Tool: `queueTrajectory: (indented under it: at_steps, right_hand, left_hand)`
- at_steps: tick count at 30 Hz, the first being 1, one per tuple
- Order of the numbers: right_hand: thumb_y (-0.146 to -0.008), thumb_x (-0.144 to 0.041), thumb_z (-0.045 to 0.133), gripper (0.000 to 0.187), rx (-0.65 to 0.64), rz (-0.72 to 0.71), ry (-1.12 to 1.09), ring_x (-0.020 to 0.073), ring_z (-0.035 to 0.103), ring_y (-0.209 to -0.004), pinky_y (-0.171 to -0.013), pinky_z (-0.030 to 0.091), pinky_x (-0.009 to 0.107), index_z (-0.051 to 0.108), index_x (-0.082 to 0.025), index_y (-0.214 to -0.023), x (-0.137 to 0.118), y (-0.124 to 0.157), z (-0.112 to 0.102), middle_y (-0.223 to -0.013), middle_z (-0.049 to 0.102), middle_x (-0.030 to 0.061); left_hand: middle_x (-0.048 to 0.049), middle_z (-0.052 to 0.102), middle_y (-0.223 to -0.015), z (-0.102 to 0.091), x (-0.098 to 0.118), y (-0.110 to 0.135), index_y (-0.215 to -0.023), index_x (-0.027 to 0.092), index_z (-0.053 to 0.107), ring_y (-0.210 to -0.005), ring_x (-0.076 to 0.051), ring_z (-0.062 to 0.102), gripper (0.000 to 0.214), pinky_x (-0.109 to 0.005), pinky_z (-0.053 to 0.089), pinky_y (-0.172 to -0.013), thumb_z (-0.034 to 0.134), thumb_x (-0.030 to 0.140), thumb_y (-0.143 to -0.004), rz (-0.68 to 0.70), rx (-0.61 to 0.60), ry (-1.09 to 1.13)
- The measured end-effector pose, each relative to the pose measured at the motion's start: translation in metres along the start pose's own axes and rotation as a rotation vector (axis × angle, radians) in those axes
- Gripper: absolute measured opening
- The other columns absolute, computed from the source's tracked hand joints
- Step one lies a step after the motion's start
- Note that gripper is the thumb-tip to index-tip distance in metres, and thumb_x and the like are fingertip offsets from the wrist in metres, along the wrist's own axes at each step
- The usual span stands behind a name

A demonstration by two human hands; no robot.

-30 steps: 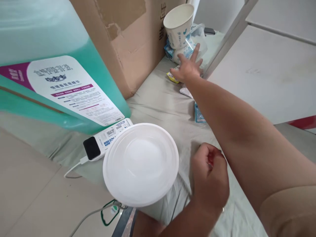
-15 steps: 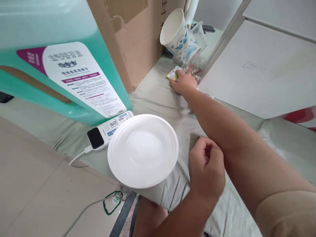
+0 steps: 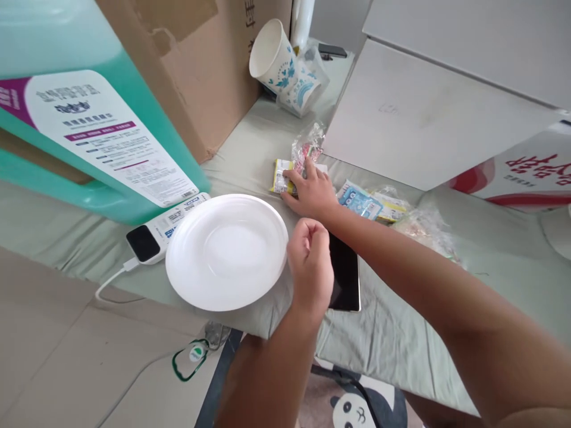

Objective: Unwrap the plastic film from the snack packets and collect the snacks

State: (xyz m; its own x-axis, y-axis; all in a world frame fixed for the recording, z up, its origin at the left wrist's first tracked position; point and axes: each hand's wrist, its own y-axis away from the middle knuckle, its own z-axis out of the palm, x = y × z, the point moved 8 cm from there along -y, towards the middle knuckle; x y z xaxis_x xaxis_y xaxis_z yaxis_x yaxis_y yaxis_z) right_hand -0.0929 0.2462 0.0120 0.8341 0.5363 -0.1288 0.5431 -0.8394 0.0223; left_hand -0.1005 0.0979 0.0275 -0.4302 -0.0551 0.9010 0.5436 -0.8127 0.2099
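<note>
A white plate [image 3: 226, 249] lies near the front edge of the cloth-covered table [image 3: 401, 333]. My left hand [image 3: 311, 268] hovers just right of the plate, curled in a loose fist with nothing visible in it. My right hand [image 3: 310, 191] rests behind the plate with its fingers laid on a small yellow-and-white packet [image 3: 281, 176] and a clear wrapper with red print [image 3: 306, 145]. A dark phone [image 3: 344, 280] lies partly under my left hand.
A big green jug with a white label [image 3: 89, 137] and a cardboard box [image 3: 200, 65] stand on the left. A white power bank [image 3: 156, 232] with its cable lies by the plate. Paper cups [image 3: 281, 62] stand at the back. More snack packets [image 3: 370, 202] lie to the right.
My right hand has drawn back from the paper cups toward the plate, dragging the packets along. My left fist has shifted closer to the plate. The view swung right.
</note>
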Motion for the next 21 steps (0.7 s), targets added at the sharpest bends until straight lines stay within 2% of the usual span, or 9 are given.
queueTrajectory:
  at_steps: [5, 9, 13, 16, 18, 19, 21]
  right_hand:
    - [-0.098, -0.052, 0.06, 0.062, -0.059, -0.046, 0.026, 0.0454, 0.043, -0.153, -0.122, 0.035, 0.058, 0.055, -0.023, -0.153, 0.018, 0.04, -0.001, -0.175, 0.023, 0.0251]
    - [-0.098, -0.05, 0.06, 0.061, -0.089, -0.081, 0.033, 0.0451, 0.045, -0.152, -0.121, 0.038, 0.059, 0.057, -0.02, -0.151, 0.038, 0.066, -0.008, -0.173, 0.028, 0.0264]
    - [-0.094, -0.049, 0.063, 0.06, -0.118, -0.077, -0.018, 0.046, 0.05, -0.147, -0.115, 0.045, 0.062, 0.059, -0.022, -0.148, 0.06, 0.079, -0.013, -0.17, 0.034, 0.0255]
    - [-0.088, -0.052, 0.069, 0.063, -0.155, -0.041, -0.066, 0.0506, 0.039, -0.154, -0.114, 0.044, 0.065, 0.063, -0.025, -0.145, 0.068, 0.079, -0.017, -0.173, 0.026, 0.0234]
    - [-0.086, -0.056, 0.071, 0.061, -0.084, -0.041, -0.064, 0.0532, 0.029, -0.159, -0.117, 0.039, 0.068, 0.067, -0.026, -0.139, 0.063, 0.073, -0.031, -0.176, 0.02, 0.0205]
    - [-0.088, -0.056, 0.069, 0.058, -0.019, -0.053, -0.051, 0.0528, 0.028, -0.159, -0.118, 0.037, 0.068, 0.068, -0.026, -0.137, 0.058, 0.067, -0.041, -0.176, 0.019, 0.0197]
    - [-0.092, -0.05, 0.062, 0.051, 0.111, -0.093, -0.009, 0.0485, 0.035, -0.156, -0.118, 0.037, 0.066, 0.068, -0.023, -0.136, 0.043, 0.049, -0.063, -0.175, 0.024, 0.0197]
  left_hand:
    - [0.0039, 0.039, -0.06, 0.005, -0.003, 0.001, -0.064, 0.021, 0.047, -0.057, -0.011, 0.036, 0.022, -0.025, 0.029, -0.054, 0.056, 0.019, -0.084, 0.044, -0.018, 0.012]
    - [0.0043, 0.039, -0.059, 0.011, -0.004, 0.007, -0.064, 0.02, 0.045, -0.057, -0.01, 0.035, 0.023, -0.024, 0.029, -0.054, 0.056, 0.016, -0.084, 0.023, -0.033, 0.048]
    - [0.005, 0.036, -0.06, 0.013, -0.003, 0.01, -0.063, 0.02, 0.045, -0.057, -0.01, 0.033, 0.023, -0.024, 0.027, -0.054, 0.057, 0.016, -0.083, -0.025, -0.028, 0.082]
    - [0.005, 0.035, -0.061, 0.013, -0.002, 0.01, -0.064, 0.019, 0.045, -0.058, -0.01, 0.032, 0.024, -0.024, 0.026, -0.055, 0.058, 0.018, -0.084, -0.043, -0.02, 0.098]
    - [0.0047, 0.034, -0.061, 0.012, -0.003, 0.009, -0.064, 0.019, 0.045, -0.06, -0.01, 0.032, 0.024, -0.024, 0.026, -0.056, 0.057, 0.017, -0.084, -0.06, -0.007, 0.104]
    - [0.0046, 0.034, -0.061, 0.012, -0.003, 0.009, -0.065, 0.019, 0.044, -0.06, -0.01, 0.032, 0.023, -0.024, 0.026, -0.057, 0.057, 0.017, -0.084, -0.07, 0.0, 0.107]
    - [0.0045, 0.035, -0.061, 0.012, -0.003, 0.007, -0.066, 0.02, 0.045, -0.061, -0.011, 0.032, 0.022, -0.024, 0.026, -0.057, 0.055, 0.016, -0.085, -0.088, 0.007, 0.119]
